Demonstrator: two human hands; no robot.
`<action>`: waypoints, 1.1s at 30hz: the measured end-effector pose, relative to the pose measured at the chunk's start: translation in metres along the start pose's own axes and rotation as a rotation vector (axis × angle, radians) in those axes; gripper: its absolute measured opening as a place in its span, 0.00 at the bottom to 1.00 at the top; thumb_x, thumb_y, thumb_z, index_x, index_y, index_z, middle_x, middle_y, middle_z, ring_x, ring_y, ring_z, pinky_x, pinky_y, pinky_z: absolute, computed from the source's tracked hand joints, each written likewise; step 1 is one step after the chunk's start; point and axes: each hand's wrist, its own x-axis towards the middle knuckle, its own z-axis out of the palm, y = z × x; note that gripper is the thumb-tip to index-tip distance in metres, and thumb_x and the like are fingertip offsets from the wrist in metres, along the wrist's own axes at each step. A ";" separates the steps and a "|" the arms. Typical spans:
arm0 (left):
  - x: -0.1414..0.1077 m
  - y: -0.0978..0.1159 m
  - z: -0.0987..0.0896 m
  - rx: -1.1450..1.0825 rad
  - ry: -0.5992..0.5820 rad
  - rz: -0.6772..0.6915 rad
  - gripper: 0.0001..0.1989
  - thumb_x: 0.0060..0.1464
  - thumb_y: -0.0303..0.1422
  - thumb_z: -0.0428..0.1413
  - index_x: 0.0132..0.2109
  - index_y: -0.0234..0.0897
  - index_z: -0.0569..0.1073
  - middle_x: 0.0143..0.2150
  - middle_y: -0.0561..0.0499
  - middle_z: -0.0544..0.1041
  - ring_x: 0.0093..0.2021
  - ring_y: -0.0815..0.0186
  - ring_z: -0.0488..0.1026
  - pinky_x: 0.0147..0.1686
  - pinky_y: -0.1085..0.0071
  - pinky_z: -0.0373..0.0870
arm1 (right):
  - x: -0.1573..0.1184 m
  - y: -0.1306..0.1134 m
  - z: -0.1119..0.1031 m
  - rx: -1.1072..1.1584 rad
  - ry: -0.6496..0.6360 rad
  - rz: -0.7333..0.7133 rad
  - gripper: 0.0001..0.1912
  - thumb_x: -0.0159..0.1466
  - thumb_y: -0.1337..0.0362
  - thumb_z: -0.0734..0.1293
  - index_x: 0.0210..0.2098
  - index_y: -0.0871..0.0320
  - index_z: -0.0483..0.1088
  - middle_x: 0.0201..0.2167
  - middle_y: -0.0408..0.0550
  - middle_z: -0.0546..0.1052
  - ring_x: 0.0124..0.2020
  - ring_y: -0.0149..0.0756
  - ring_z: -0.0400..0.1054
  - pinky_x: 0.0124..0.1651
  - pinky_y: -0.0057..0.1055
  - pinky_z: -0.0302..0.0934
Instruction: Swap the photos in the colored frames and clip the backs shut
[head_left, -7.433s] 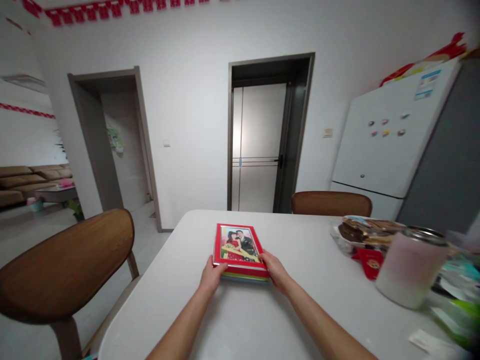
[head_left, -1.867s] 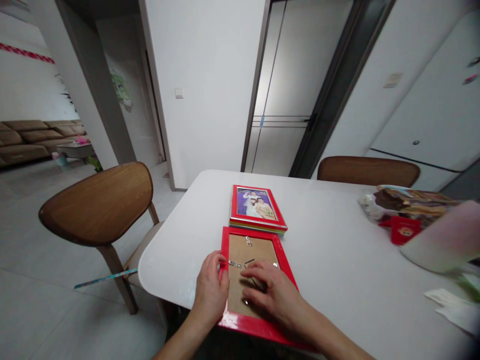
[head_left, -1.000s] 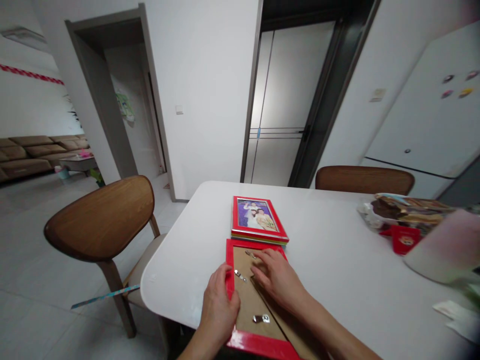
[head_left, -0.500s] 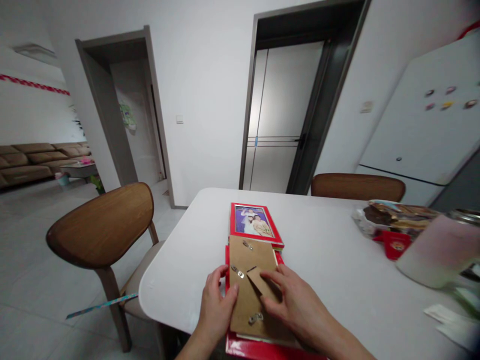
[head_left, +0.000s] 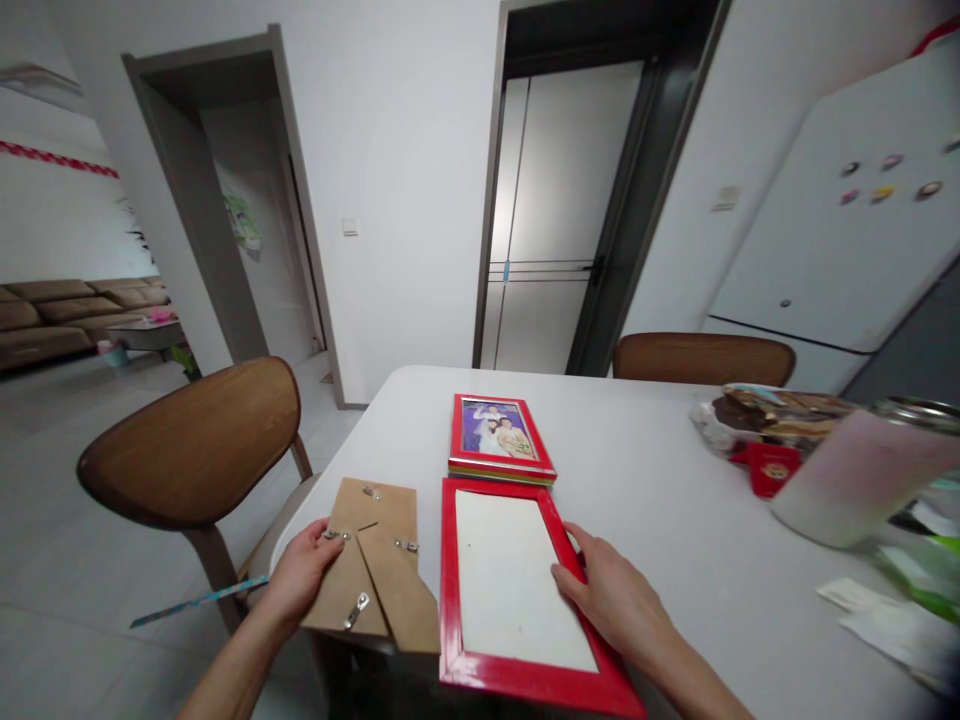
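Observation:
At the table's left edge, my left hand is closed on a brown picture-frame backing board with metal turn clips and a fold-out stand flap. The board's lower part reaches past the table edge. Beside it lies a red picture frame with a white panel inside. My right hand grips this frame's right side, thumb near the inner edge. Just behind, a second red frame with a couple photo rests face up on a small stack.
A wooden chair stands left, with a blue strip across it. At the table's right are a packaged food bag, a red packet, a pink-white container and crumpled tissue. Another chair stands behind.
The backing board has moved left off the red frame with my left hand, uncovering the white panel. My right hand has left the board's flap and gone to the frame's right side.

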 end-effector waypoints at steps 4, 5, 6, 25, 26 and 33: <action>0.012 -0.001 -0.009 0.160 0.137 0.077 0.24 0.36 0.32 0.56 0.44 0.32 0.63 0.28 0.51 0.74 0.30 0.58 0.73 0.30 0.65 0.67 | 0.006 0.001 -0.002 0.059 0.024 0.048 0.27 0.51 0.66 0.57 0.51 0.67 0.57 0.36 0.57 0.73 0.36 0.42 0.67 0.39 0.35 0.57; 0.011 0.001 -0.007 0.192 0.177 0.110 0.25 0.36 0.31 0.56 0.46 0.33 0.62 0.33 0.48 0.74 0.36 0.56 0.71 0.35 0.63 0.67 | 0.006 0.002 -0.005 0.123 0.018 0.084 0.28 0.51 0.66 0.57 0.51 0.67 0.56 0.35 0.56 0.73 0.35 0.42 0.67 0.39 0.35 0.58; 0.008 0.003 -0.001 0.217 0.215 0.145 0.26 0.36 0.31 0.56 0.47 0.34 0.62 0.39 0.46 0.72 0.43 0.55 0.68 0.40 0.61 0.64 | 0.006 0.002 -0.007 0.233 -0.005 0.121 0.29 0.50 0.67 0.56 0.52 0.67 0.55 0.34 0.56 0.74 0.34 0.41 0.68 0.37 0.35 0.59; -0.092 0.056 0.143 0.466 -0.128 0.993 0.24 0.47 0.22 0.46 0.54 0.37 0.55 0.39 0.45 0.70 0.36 0.64 0.68 0.35 0.69 0.68 | -0.016 -0.005 -0.042 1.004 -0.116 0.209 0.40 0.49 0.59 0.64 0.57 0.60 0.45 0.27 0.44 0.75 0.23 0.32 0.67 0.27 0.27 0.61; -0.091 0.055 0.132 0.443 -0.040 0.931 0.24 0.47 0.23 0.47 0.53 0.37 0.56 0.38 0.47 0.69 0.35 0.65 0.68 0.34 0.71 0.68 | -0.014 0.002 -0.038 0.911 -0.110 0.202 0.38 0.49 0.59 0.63 0.57 0.62 0.47 0.27 0.44 0.75 0.25 0.33 0.68 0.28 0.28 0.61; -0.071 0.002 0.077 0.203 0.077 0.343 0.21 0.47 0.27 0.46 0.50 0.36 0.58 0.32 0.52 0.65 0.26 0.70 0.66 0.22 0.76 0.66 | -0.002 0.030 -0.012 0.152 0.028 0.152 0.28 0.53 0.61 0.55 0.52 0.66 0.58 0.34 0.52 0.74 0.33 0.40 0.68 0.38 0.32 0.59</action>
